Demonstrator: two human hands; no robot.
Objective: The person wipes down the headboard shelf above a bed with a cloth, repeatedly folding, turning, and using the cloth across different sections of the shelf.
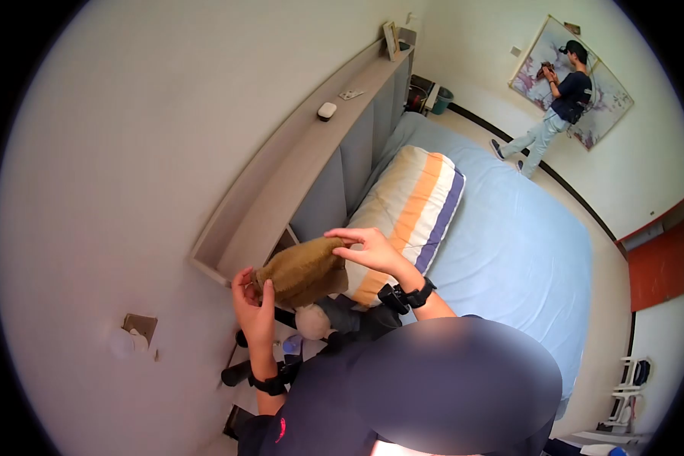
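Note:
My left hand grips the left end of a brown cloth item, thumb on the near side and fingers curled behind. At its upper right edge, my right hand pinches the same cloth between thumb and fingers. The cloth hangs stretched between both hands, soft and slightly bulging; its exact kind is unclear. Just below it is a pale round object, partly covered. Behind my right hand lies a striped pillow in beige, orange, white and blue. Black bands circle both wrists.
A bed with a light blue sheet stretches to the right. Along the wall runs a headboard shelf with a white case and a picture frame. Another person stands past the bed. A wall socket hole is left.

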